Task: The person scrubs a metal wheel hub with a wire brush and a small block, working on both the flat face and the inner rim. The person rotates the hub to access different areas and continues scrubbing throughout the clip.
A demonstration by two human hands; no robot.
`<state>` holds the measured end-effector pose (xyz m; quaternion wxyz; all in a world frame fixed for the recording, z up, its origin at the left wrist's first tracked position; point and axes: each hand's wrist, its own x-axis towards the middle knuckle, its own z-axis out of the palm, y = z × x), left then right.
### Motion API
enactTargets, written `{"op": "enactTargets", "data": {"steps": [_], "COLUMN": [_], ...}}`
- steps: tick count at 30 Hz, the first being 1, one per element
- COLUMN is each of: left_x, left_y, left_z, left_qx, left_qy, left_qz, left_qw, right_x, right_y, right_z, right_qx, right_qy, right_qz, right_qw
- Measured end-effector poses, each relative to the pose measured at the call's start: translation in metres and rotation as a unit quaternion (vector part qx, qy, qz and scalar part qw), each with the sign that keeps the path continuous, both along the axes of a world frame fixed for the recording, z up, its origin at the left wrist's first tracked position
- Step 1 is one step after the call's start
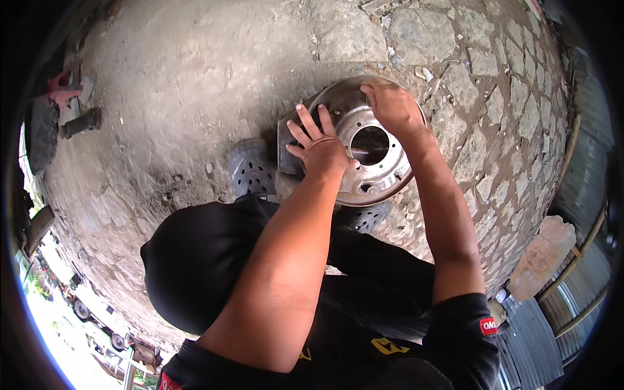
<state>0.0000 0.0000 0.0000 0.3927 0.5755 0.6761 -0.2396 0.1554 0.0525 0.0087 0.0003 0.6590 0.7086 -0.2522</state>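
Observation:
A round steel wheel rim (pixel 383 173) with a large centre hole and smaller holes around it lies in front of me, resting against a dark flat metal piece (pixel 286 144) that shows at its left. My left hand (pixel 322 151) is open, fingers spread, its palm side pressed on the left part of the rim. At the far right edge, my right hand (pixel 394 110) is closed, its fingers curled over the wheel's raised edge. Whether anything small lies under those fingers is hidden.
Grey clogs (pixel 250 168) are on my feet, close to the wheel. Rough stone paving (pixel 422 36) surrounds it. A red metal object (pixel 64 91) stands far left. Along the right are corrugated sheets (pixel 530 338) and a flat pinkish slab (pixel 543 257).

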Motion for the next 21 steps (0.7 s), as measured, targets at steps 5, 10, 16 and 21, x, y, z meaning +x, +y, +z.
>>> {"op": "enactTargets", "data": {"steps": [5,10,16,21], "left_x": [0.005,0.007,0.002,0.001], "left_y": [-0.005,-0.007,-0.003,-0.002], "left_z": [0.001,0.003,-0.001,-0.003], "left_qx": [-0.012,-0.008,0.000,0.009], "left_qy": [-0.012,-0.010,-0.010,-0.001], "left_qz": [0.004,-0.006,0.002,0.002], "left_qw": [1.000,1.000,1.000,1.000], "right_x": [0.017,0.015,0.012,-0.001], "right_y": [0.011,-0.010,0.008,-0.002], "right_z": [0.019,-0.014,0.001,-0.002], "right_qx": [-0.015,0.081,0.007,0.019], "right_qy": [0.086,-0.023,0.069,-0.014], "right_qz": [-0.009,0.030,-0.040,-0.063], "right_qw": [0.996,0.996,0.997,0.998]}}
